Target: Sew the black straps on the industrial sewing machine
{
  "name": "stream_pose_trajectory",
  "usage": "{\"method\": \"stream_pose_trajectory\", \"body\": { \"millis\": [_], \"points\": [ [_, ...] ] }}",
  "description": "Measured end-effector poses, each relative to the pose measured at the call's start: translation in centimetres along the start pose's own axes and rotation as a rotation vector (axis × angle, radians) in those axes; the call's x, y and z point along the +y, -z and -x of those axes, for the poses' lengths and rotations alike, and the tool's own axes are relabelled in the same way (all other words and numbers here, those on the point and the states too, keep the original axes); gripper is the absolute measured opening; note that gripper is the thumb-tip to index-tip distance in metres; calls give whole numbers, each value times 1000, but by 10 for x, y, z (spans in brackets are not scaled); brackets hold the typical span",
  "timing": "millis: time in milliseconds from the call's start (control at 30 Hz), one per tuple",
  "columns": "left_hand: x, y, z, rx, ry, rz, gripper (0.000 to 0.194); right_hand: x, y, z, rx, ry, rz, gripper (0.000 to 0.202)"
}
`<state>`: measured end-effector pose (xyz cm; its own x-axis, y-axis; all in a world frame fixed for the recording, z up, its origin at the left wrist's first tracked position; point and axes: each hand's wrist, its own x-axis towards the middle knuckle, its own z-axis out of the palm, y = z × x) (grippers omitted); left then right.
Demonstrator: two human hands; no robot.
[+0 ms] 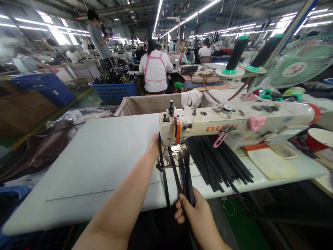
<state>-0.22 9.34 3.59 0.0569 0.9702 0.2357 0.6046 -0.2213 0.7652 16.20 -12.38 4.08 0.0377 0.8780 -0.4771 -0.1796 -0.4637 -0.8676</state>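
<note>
A white sewing machine (234,121) stands on the pale worktable, its needle area above several narrow black strips (175,170). These strips run from under the machine head toward me and over the table's front edge. My right hand (194,208) is closed around them near that edge, thumb on top. Reaching past the left side of the machine head, my left hand (156,144) is close to a black strip, and its fingers are mostly hidden behind the head. Right of the needle area, a fanned pile of black strips (218,159) lies beneath the machine arm.
A cream pad (273,163) lies on the worktable (111,156) at right. Thread cones (238,52) and a green fan (299,66) stand behind the machine. Beyond the table are a cloth-lined bin (145,104), a blue basket (114,92) and a seated person (156,71).
</note>
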Motion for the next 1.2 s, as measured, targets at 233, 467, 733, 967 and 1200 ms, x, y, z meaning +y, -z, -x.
{"method": "stream_pose_trajectory", "body": {
  "millis": [233, 467, 733, 967, 1200],
  "points": [
    [-7, -2, 0, 17, -6, -25, 19, -2, -3, -1, 24, -16, -29, 60],
    [-14, -1, 3, 33, 128, -55, 20, -7, -2, -2, 6, -12, -60, 62],
    [-2, 0, 53, 19, -81, -142, 17, -6, 1, 1, -14, 5, -44, 58],
    [4, -5, 100, 7, -283, -245, 26, -7, 3, 5, -27, -1, -42, 60],
    [7, -2, 100, 5, -273, -202, 28, -8, 9, 16, -29, -50, -139, 57]
  ]
}}
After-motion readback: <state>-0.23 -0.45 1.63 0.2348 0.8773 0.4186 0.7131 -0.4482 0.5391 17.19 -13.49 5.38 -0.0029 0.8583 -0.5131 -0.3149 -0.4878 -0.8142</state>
